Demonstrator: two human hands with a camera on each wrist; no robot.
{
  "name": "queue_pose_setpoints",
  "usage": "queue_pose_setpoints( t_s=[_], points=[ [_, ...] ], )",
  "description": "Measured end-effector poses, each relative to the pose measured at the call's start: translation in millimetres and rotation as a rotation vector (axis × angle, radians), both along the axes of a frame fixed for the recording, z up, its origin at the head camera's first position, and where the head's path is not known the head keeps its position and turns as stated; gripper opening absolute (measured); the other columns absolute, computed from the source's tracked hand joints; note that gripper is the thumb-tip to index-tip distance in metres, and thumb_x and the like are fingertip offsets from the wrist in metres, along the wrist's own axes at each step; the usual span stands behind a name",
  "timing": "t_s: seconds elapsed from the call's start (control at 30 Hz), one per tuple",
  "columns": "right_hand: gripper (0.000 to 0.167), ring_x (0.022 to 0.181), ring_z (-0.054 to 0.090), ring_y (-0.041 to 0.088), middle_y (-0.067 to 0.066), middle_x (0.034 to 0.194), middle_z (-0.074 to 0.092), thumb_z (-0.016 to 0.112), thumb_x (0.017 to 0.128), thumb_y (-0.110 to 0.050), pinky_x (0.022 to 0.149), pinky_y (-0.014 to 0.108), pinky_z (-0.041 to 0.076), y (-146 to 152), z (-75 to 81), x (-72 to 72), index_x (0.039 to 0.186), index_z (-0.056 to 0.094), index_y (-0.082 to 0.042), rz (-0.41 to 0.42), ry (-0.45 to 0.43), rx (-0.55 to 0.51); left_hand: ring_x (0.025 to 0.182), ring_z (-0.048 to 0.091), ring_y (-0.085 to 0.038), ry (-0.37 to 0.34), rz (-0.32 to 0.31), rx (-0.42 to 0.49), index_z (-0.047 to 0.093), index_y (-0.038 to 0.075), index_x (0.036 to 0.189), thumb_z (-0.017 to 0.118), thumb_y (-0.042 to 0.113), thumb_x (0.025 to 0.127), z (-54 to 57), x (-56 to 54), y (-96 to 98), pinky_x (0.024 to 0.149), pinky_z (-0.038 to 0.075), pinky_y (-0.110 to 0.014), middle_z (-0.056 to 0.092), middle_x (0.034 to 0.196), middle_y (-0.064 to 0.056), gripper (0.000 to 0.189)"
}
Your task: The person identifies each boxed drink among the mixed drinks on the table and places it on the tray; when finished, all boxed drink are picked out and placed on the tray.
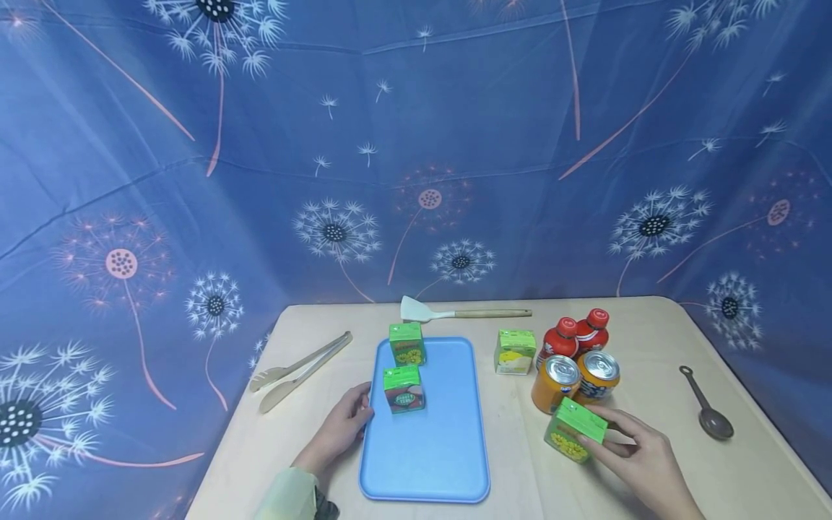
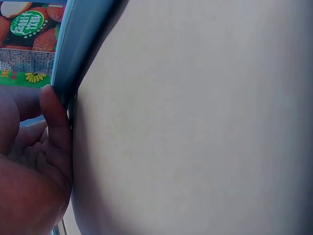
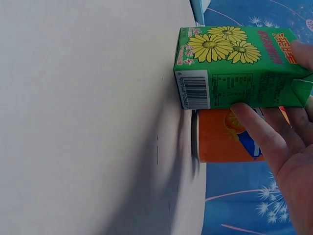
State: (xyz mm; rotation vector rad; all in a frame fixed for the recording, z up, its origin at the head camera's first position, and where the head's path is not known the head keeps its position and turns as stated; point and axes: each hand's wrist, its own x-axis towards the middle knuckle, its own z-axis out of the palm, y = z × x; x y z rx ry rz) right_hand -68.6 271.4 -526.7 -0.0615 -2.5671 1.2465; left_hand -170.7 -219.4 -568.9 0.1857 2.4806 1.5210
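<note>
My right hand (image 1: 640, 451) holds a green drink carton with yellow flowers (image 1: 570, 433) between thumb and fingers, in front of two orange cans (image 1: 557, 381). In the right wrist view, the carton's barcode faces the camera; whether its base touches the table I cannot tell. On the left, my left hand (image 1: 341, 426) grips the left rim of a blue tray (image 1: 448, 455). Two more green cartons stand inside the tray: a flower-printed carton (image 1: 408, 350) at the back and a lychee drink carton (image 1: 404, 393) in front of it.
A yellow-green carton (image 1: 515, 352) stands right of the tray. Two red-capped bottles (image 1: 565, 336) stand behind the cans. A dark spoon (image 1: 713, 420) lies far right, tongs (image 1: 302, 372) lie left, and a spatula (image 1: 468, 313) lies along the back edge.
</note>
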Motion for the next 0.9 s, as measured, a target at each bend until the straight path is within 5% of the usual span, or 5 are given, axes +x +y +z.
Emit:
queue_pose_setpoints(
  t_s=[0.9],
  points=[
    [0.05, 0.104, 0.054, -0.018, 0.012, 0.126, 0.07, 0.091, 0.084, -0.024, 0.07, 0.022, 0.059, -6.4, 1.9, -3.9, 0.129, 0.073, -0.013, -0.022, 0.055, -0.021, 0.082, 0.059, -0.021, 0.004, -0.013, 0.019, 0.038, -0.001, 0.158, 0.055, 0.013, 0.109, -0.9, 0.1, -1.2, 0.071, 0.05, -0.03, 0.053, 0.107, -0.009, 0.053]
  ],
)
